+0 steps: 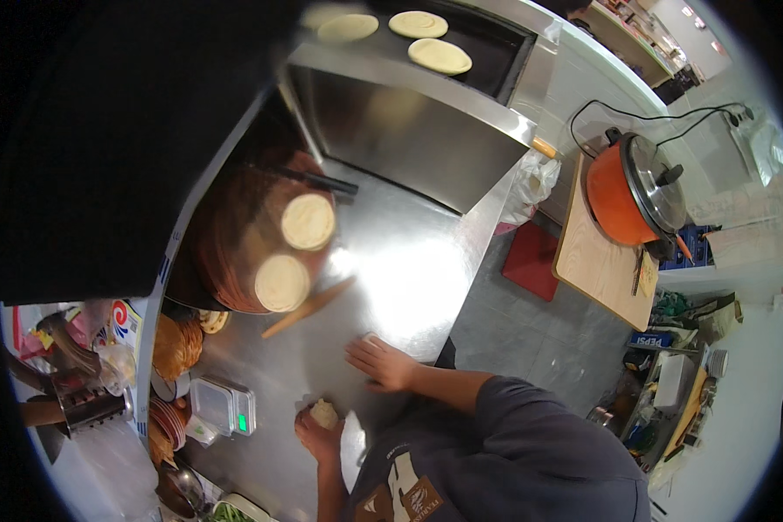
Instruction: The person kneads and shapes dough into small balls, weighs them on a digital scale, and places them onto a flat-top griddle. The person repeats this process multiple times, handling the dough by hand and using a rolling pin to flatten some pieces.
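Note:
My left hand (318, 436) is curled around a pale dough lump (324, 414) above the steel worktop (261, 365). Palm down with fingers stretched out, my right hand (380, 363) lies on or just over the same worktop. A small pale bit shows at its far edge; what is under the palm is hidden. Beyond my hands lies a tapered wooden rolling pin (308, 307). Two flat dough rounds, one nearer (282, 284) and one farther (308, 222), rest on a round reddish-brown surface (235, 228).
A griddle (489, 59) at the top holds several dough rounds (440, 56). On the left are a digital scale (222, 406), stacked flatbreads (177, 346) and a metal bowl (181, 489). An orange electric pot (620, 189) stands on a wooden tabletop (600, 280) at right.

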Demonstrator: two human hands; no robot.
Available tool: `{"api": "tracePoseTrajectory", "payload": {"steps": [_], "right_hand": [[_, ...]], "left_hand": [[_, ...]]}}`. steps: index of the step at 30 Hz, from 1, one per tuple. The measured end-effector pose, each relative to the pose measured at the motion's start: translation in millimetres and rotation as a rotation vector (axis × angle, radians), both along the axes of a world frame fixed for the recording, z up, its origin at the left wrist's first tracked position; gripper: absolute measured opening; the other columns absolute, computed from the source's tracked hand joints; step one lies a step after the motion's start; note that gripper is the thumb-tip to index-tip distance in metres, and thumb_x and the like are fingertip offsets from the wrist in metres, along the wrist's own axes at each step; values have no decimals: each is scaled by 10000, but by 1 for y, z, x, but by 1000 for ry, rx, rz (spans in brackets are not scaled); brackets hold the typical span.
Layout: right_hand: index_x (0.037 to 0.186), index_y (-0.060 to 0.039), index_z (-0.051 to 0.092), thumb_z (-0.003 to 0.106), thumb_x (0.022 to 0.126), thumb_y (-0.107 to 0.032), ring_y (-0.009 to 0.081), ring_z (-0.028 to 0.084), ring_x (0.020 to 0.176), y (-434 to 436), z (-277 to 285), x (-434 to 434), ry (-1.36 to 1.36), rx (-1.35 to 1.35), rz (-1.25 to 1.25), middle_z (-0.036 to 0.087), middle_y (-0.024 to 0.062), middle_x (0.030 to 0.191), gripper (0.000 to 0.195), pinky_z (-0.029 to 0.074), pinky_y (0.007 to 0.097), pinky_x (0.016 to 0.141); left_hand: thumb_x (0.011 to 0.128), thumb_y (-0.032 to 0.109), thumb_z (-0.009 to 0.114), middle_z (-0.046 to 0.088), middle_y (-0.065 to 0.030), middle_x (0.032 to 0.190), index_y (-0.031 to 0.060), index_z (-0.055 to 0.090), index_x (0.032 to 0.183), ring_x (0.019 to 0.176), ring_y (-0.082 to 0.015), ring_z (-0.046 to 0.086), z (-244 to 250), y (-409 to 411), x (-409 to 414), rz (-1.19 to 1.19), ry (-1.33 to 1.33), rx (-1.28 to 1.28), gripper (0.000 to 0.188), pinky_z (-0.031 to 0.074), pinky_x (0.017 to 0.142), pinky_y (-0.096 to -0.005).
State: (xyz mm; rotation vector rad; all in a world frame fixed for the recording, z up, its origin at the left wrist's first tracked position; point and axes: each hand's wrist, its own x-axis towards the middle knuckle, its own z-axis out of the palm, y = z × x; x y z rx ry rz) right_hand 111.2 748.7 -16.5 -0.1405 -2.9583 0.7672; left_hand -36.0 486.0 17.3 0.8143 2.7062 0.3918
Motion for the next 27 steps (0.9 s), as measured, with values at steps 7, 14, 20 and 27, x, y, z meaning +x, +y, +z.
{"api": "tracePoseTrajectory", "payload": {"steps": [7, 14, 20, 27], "right_hand": [[1464, -81, 513, 612, 933, -565, 339, 356, 1476, 36, 18, -72, 6, 128, 47, 448, 135, 1562, 726, 255, 526, 1211], [1312, -110, 605, 676, 894, -460, 276, 542, 1236, 29, 1, -41, 38, 261, 50, 600, 79, 1282, 549, 423, 450, 1053], [1042, -81, 635, 687, 857, -220, 316, 636, 945, 82, 32, -31, 33, 105, -242, 641, 122, 977, 237, 524, 441, 811], [1031, -36, 631, 708, 845, -169, 382, 641, 969, 219, 76, -41, 44, 55, -804, 659, 184, 985, 242, 532, 486, 850]], "left_hand": [[601, 250, 914, 535, -200, 1377, 113, 502, 1365, 1266, -425, 515, -6, -9, 1, -21, 9, 14, 879, 447, 1050, -535], [634, 286, 878, 588, -152, 1231, 146, 524, 1324, 1160, -392, 566, -4, -7, 7, 133, 47, -170, 788, 490, 952, -554], [627, 313, 883, 584, -143, 1232, 155, 536, 1297, 1167, -385, 566, 0, -6, 12, 130, 51, -181, 770, 507, 930, -551], [580, 354, 913, 593, -160, 1184, 145, 562, 1244, 1094, -401, 595, -21, -5, 3, 112, 110, -76, 780, 514, 931, -541]]}}
